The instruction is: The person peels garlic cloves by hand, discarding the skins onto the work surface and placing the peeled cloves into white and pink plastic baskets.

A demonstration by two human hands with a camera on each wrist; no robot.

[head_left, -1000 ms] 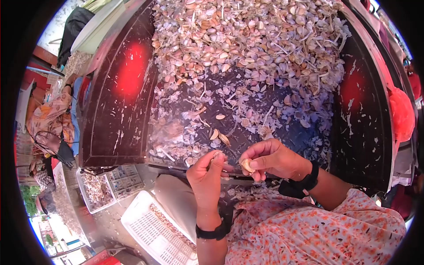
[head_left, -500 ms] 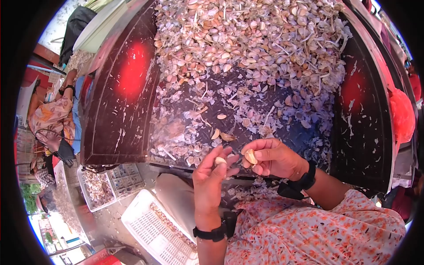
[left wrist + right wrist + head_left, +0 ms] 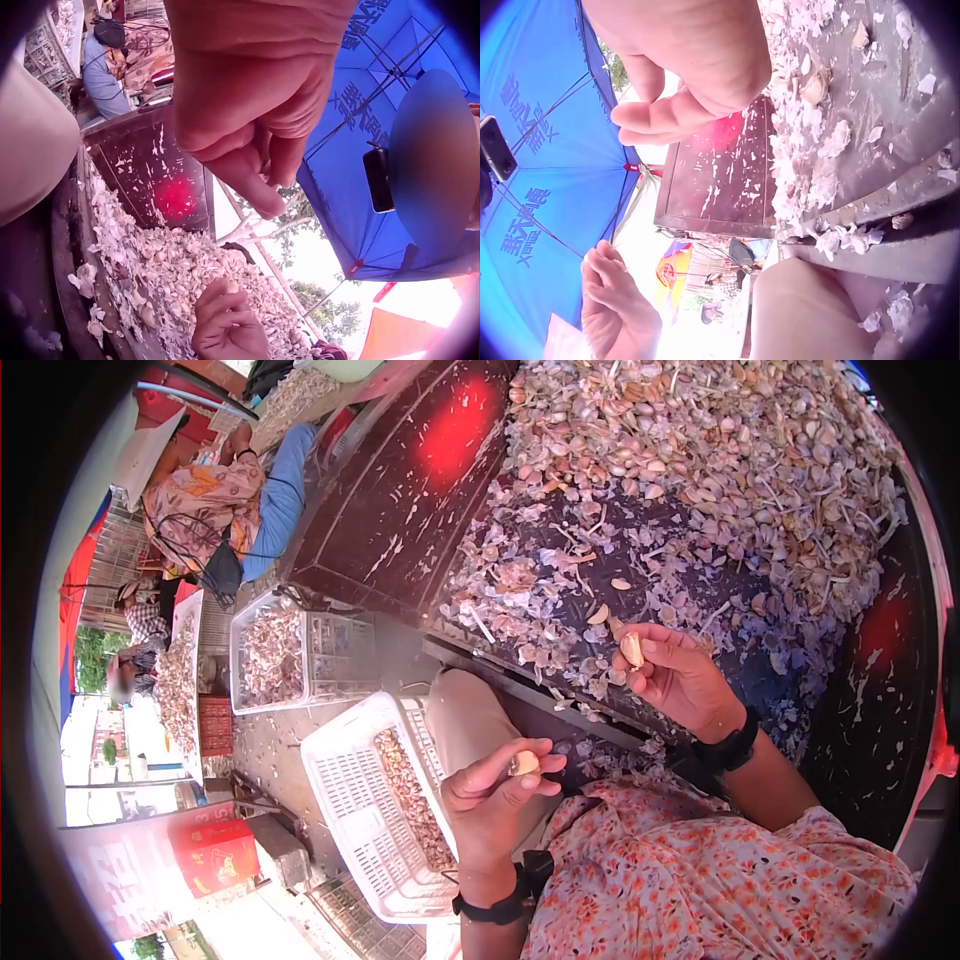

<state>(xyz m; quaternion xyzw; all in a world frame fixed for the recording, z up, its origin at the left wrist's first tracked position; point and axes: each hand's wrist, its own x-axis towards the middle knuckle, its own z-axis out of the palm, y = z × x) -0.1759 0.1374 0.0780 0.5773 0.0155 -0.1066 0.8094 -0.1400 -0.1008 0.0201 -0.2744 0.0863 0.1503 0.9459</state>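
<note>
My left hand (image 3: 495, 800) pinches a pale garlic clove (image 3: 524, 763) between thumb and fingertips, close to the right rim of a white plastic basket (image 3: 345, 800). Farther right, my right hand (image 3: 692, 682) holds a garlic piece (image 3: 632, 649) with papery skin over the front of the dark table (image 3: 380, 525). Two loose cloves lie by the right fingers, one of them a bare clove (image 3: 621, 584). In the left wrist view, the back of my left hand (image 3: 255, 97) hides its clove. My right hand (image 3: 690, 75) likewise covers its piece in the right wrist view.
A large heap of garlic cloves and skins (image 3: 720, 450) covers the far part of the table. Cloves line the basket's bottom. A clear bin (image 3: 270, 650) of garlic stands beyond the basket. Another person (image 3: 215, 510) sits at upper left. My knee (image 3: 465, 720) is beside the basket.
The head view has turned left, bringing the basket closer to the middle. My left hand has moved away from my right hand toward the basket with its clove. The right hand keeps its garlic.
</note>
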